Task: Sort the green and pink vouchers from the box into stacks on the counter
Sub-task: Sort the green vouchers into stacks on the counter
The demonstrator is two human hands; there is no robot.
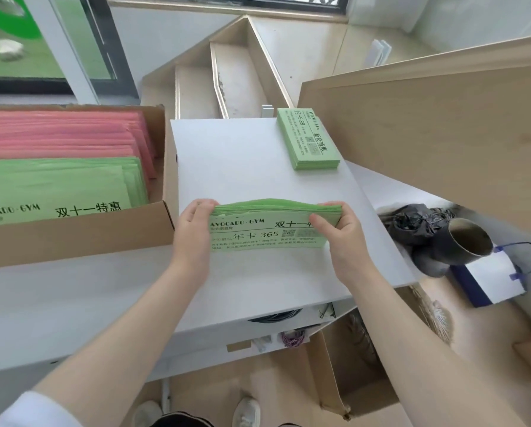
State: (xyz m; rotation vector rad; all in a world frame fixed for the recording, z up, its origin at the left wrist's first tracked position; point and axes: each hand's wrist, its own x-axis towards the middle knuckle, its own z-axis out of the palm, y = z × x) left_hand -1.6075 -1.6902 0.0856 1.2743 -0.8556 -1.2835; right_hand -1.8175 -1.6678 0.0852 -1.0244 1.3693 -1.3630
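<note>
Both hands hold a bundle of green vouchers [270, 224] on edge on the white bench [242, 167]. Left hand [193, 229] grips the left end, right hand [338, 232] the right end, fingers curled behind, thumbs in front.

Step in hand looks like squaring the bundle. Best done with a loose grip, tapping the long edge on the bench until the top edge is even, then laying it flat.

A finished green stack [309, 138] lies at the far corner. The box [73, 232] at left holds more green vouchers [61, 183] and pink vouchers [61, 131].
</note>
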